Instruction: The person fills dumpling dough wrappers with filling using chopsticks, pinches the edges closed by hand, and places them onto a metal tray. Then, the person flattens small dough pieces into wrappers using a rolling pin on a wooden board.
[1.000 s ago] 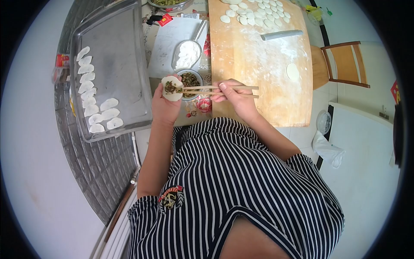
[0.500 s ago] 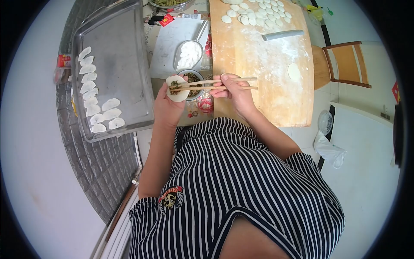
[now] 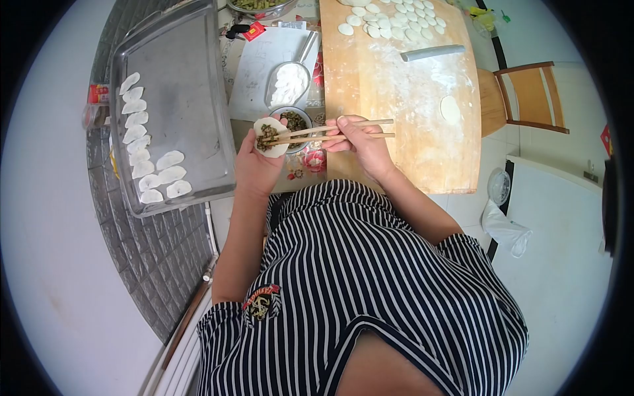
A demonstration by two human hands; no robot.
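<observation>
My left hand (image 3: 258, 168) holds a round dumpling wrapper (image 3: 272, 149) from below, with the thumb along its edge. Dark green filling (image 3: 266, 135) lies on the wrapper. In my right hand (image 3: 360, 142) is a pair of chopsticks (image 3: 317, 136), gripped near the middle, their tips touching the filling. Just behind the wrapper stands a bowl of filling (image 3: 306, 115), partly covered by the chopsticks and my left fingers. To the left, a large metal tray (image 3: 191, 86) carries several folded dumplings (image 3: 172, 173) in two rows.
A floured wooden board (image 3: 396, 92) on the right bears several wrappers (image 3: 396, 22), a lone wrapper (image 3: 450, 107) and a grey rolling pin (image 3: 433, 53). A scoop of flour (image 3: 289, 83) rests on white paper (image 3: 254, 63). A wooden chair (image 3: 528, 99) stands beyond the board.
The chopstick tips have shifted slightly on the wrapper, and the filling there is more spread out. Both hands stay in nearly the same place.
</observation>
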